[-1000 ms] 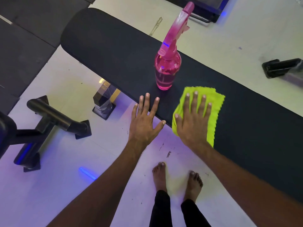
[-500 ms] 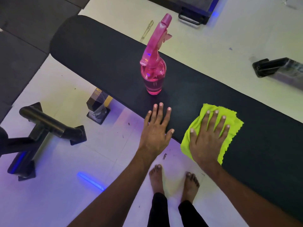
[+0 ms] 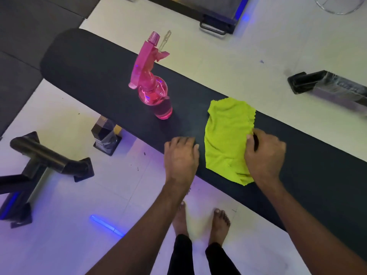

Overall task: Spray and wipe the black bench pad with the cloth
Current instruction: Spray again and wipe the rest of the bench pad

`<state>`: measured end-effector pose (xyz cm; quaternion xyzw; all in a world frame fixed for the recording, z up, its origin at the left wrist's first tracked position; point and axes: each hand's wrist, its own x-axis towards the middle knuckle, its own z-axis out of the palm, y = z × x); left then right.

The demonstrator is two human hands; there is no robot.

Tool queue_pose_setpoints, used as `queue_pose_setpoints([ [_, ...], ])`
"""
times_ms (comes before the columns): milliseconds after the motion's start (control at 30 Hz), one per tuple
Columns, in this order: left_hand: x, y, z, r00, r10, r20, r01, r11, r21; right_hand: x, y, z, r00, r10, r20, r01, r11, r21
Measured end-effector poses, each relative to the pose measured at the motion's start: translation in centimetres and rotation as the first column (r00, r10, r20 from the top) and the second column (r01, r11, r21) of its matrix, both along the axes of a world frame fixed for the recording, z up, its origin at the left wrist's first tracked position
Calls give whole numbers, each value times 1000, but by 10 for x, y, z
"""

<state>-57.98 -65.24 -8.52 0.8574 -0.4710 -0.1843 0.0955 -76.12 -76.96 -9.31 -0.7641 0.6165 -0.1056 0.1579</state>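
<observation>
The black bench pad (image 3: 103, 76) runs diagonally from upper left to lower right. A pink spray bottle (image 3: 154, 92) stands upright on it, left of centre. A lime-green cloth (image 3: 226, 135) lies spread across the pad beside the bottle. My right hand (image 3: 264, 155) pinches the cloth's right edge with curled fingers. My left hand (image 3: 181, 157) rests on the pad's near edge, left of the cloth, fingers bent down and holding nothing.
A black metal bench foot (image 3: 49, 157) and a wrapped post (image 3: 106, 133) stand on the white floor at left. Another black bar (image 3: 327, 88) lies at right, a black frame (image 3: 216, 18) at the top. My bare feet (image 3: 200, 217) are below the pad.
My right hand went from flat on the cloth to gripping its right edge; the cloth now lies spread further across the pad. My left hand's fingers have curled at the pad's edge.
</observation>
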Motion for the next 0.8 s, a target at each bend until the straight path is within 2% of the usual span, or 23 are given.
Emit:
queue_pose_setpoints([
  [133,-17,-36,9,995,56,-79,-46,991,126,-11,8,1,989,-140,-45,144,980,139],
  [267,-33,-56,9,947,282,-157,-259,954,151,0,-2,0,974,-227,12,218,946,240],
  [333,-38,-61,8,881,416,-226,-387,908,162,3,-9,-1,972,-228,48,206,936,286],
  [467,-41,-63,8,673,601,-431,-594,786,169,4,-16,3,965,-228,130,171,922,348],
  [533,-40,-62,13,603,615,-509,-641,753,150,2,-19,7,925,-319,205,214,885,412],
  [633,-36,-56,22,479,597,-643,-685,713,152,-3,-22,19,792,-515,329,261,771,580],
  [667,-34,-53,27,426,576,-698,-698,700,153,-7,-22,25,749,-542,380,244,760,602],
  [733,-30,-46,40,339,511,-789,-714,686,138,-16,-22,43,708,-517,481,178,790,586],
  [800,-27,-39,59,337,411,-847,-693,717,72,-25,-22,64,724,-422,545,85,839,537],
])
